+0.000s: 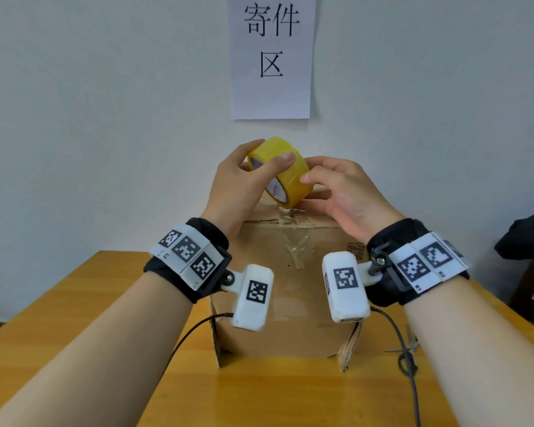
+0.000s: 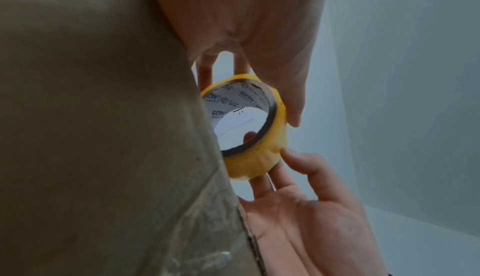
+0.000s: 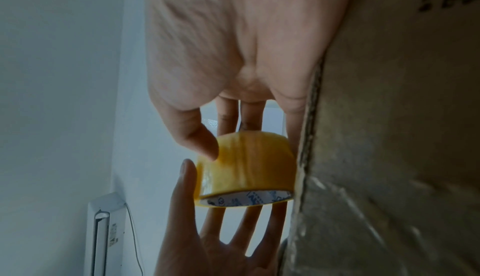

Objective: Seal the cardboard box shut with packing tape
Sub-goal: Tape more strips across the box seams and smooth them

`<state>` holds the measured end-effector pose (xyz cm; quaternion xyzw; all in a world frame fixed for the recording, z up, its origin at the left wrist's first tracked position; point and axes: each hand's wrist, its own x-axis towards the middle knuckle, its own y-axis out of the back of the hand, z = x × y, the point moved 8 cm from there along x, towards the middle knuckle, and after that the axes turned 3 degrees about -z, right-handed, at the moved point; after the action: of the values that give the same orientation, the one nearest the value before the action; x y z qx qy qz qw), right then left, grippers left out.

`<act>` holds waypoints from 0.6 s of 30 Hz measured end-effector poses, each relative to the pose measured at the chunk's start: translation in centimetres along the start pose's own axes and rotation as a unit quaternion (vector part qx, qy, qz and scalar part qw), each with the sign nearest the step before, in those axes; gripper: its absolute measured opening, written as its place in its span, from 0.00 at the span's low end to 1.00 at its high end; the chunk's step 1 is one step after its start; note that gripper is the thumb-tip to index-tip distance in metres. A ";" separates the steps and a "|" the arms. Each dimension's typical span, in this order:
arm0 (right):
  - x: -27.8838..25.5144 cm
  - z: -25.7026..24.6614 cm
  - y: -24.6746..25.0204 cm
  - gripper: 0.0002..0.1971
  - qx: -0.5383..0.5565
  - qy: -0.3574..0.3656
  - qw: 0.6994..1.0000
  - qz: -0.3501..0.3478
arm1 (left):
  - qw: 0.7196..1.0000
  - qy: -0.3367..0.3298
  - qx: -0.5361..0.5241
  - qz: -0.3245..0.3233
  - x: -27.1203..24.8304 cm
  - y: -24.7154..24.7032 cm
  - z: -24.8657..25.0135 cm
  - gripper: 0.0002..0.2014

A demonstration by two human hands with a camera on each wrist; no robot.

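A brown cardboard box stands on the wooden table, its top flaps down. Crinkled clear tape runs over the top front edge and down the front face. Just above the box top a yellow tape roll is held tilted. My left hand grips it, thumb on the outer face and fingers behind. My right hand pinches the roll's lower right side, thumb on the yellow surface. The left wrist view shows the roll beside the box. The right wrist view shows the roll with my thumb on it.
Scissors lie on the table right of the box, beside a black cable. A paper sign hangs on the white wall close behind the box. A dark object sits at the right edge.
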<state>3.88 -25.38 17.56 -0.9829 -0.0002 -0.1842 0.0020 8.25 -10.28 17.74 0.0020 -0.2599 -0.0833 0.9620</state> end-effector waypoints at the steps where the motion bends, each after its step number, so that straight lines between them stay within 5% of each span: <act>1: 0.1 0.1 -0.1 0.07 -0.005 -0.004 1.000 -0.004 | 1.000 -0.002 -0.002 -0.001 0.0 0.1 0.0 0.27; 14: 0.3 0.1 -0.6 0.12 -0.074 0.003 0.997 0.001 | 0.999 -0.022 -0.017 -0.018 0.0 -0.2 0.2 0.29; 18: 0.3 0.2 -0.5 0.06 -0.061 -0.010 0.998 -0.003 | 1.000 -0.016 -0.019 -0.017 0.1 -0.3 0.2 0.28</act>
<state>4.24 -24.90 17.47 -0.9830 0.0077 -0.1740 -0.0581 8.13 -10.62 17.95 -0.0137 -0.2733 -0.1045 0.9561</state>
